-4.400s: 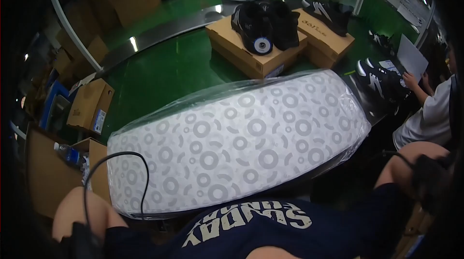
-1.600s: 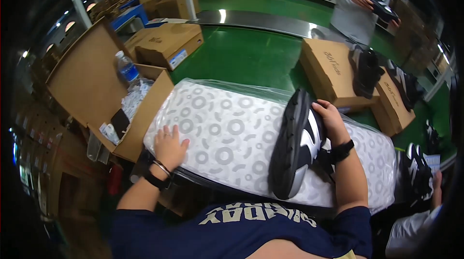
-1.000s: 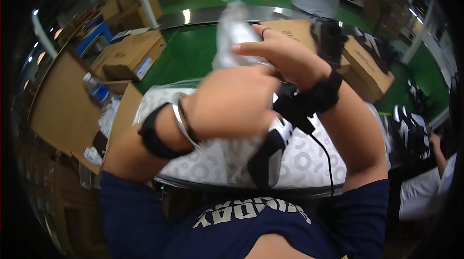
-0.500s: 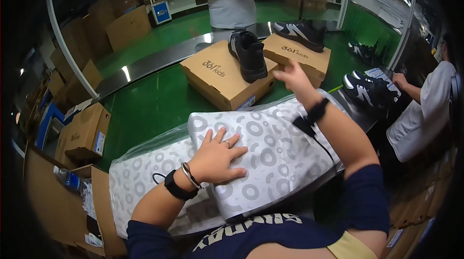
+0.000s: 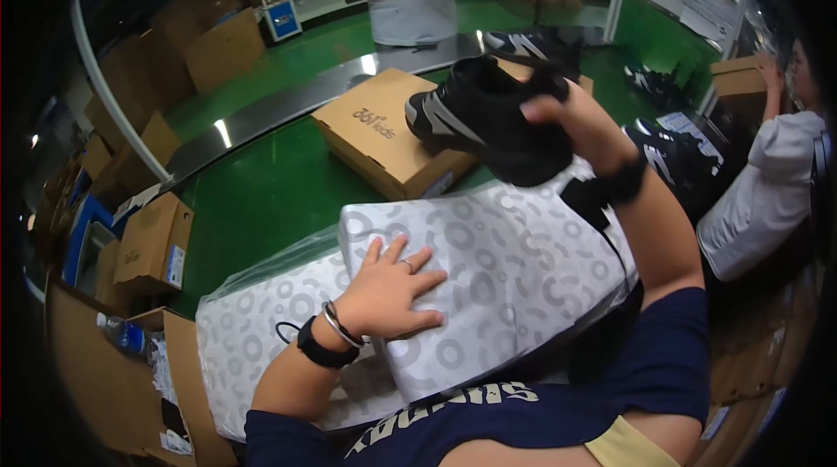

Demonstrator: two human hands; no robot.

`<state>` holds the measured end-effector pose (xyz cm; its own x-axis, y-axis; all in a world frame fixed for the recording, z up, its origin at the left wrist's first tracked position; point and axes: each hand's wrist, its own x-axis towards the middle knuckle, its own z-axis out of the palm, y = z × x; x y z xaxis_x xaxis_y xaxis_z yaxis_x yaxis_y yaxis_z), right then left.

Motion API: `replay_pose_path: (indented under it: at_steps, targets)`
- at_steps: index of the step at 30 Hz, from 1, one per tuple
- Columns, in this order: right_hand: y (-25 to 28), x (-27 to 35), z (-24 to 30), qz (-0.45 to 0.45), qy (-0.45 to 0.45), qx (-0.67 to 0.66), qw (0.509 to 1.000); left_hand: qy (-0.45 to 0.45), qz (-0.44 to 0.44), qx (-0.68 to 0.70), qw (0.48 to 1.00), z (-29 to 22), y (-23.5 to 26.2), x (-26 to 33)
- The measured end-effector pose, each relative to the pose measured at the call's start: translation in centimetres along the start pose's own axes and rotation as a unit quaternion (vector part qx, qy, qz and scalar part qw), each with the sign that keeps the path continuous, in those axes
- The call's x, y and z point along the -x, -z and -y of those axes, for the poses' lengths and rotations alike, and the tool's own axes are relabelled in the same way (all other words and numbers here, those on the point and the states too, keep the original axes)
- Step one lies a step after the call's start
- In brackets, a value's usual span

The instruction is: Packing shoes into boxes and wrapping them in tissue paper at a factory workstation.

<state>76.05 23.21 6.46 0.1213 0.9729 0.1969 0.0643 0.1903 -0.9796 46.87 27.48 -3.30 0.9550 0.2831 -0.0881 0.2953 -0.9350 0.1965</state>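
Observation:
My left hand (image 5: pixel 397 291) lies flat with spread fingers on a stack of white wrapping paper (image 5: pixel 488 279) printed with grey rings and arcs. Held up in my right hand (image 5: pixel 571 118) is a black sneaker (image 5: pixel 488 131) with a grey side stripe. I grip it by the heel end, toe pointing left, above the paper's far edge. Behind it a brown shoebox (image 5: pixel 375 131) rests on the green table, partly covered by the shoe. Another black sneaker (image 5: pixel 532 48) sits on a second shoebox, mostly hidden behind my right hand.
Across the table a person (image 5: pixel 410 0) handles a dark shoe. At right, another person (image 5: pixel 767 179) holds a brown box, near more black sneakers (image 5: pixel 671 153). On the left are a shoebox (image 5: pixel 153 245), a water bottle (image 5: pixel 122 332) and an open carton (image 5: pixel 187 371).
My right hand has taken the sneaker off the nearer shoebox and lifted it toward me. My left hand stays on the paper. The person at right now holds a box.

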Motion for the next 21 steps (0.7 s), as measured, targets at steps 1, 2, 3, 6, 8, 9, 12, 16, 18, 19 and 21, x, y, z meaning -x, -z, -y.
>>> replay_pose_path:
  at_steps: [1, 2, 3, 6, 8, 9, 12, 16, 18, 19, 21]
  targets:
    - [-0.7, 2.7, -0.2, 0.035, 0.096, 0.035, 0.994, 0.0, 0.0, -0.002, 1.0, 0.2, -0.2, 0.2]
    - [-1.2, 5.7, 0.3, 0.03, 0.162, 0.185, 0.969, 0.004, -0.002, 0.007, 1.0, 0.2, -0.1, 0.2]
    - [-1.9, 8.7, -0.7, 0.075, 0.218, 0.331, 0.915, -0.004, 0.002, 0.01, 1.0, 0.4, -0.1, 0.4]
    - [-5.9, 15.5, -4.3, 0.129, 0.247, 0.622, 0.732, 0.018, 0.001, -0.014, 1.0, -0.3, 0.5, -0.6]
    - [-6.8, 17.0, -5.9, 0.179, 0.222, 0.547, 0.787, 0.0, 0.008, -0.014, 1.0, -0.5, 0.4, -0.4]
    - [-6.3, 16.8, -6.6, 0.17, 0.214, 0.476, 0.836, -0.002, 0.003, -0.019, 1.0, -0.3, 0.4, -0.3]
    - [1.7, 16.7, -11.3, -0.142, 0.057, 0.395, 0.906, -0.005, -0.022, -0.01, 1.0, 0.0, -0.5, -0.3]
    - [9.5, 18.9, -16.8, -0.229, -0.1, 0.613, 0.75, -0.013, -0.045, 0.039, 0.998, -0.7, -0.2, -0.5]
    - [10.1, 18.5, -18.0, -0.32, -0.078, 0.617, 0.714, -0.009, -0.045, 0.043, 0.998, -0.6, -0.3, -0.4]
    - [10.0, 18.3, -18.1, -0.319, -0.077, 0.618, 0.714, -0.006, -0.044, 0.048, 0.998, -0.5, -0.3, -0.2]
    - [9.3, 17.7, -18.1, -0.337, -0.126, 0.617, 0.7, -0.005, -0.052, 0.056, 0.997, -0.3, -0.5, -0.1]
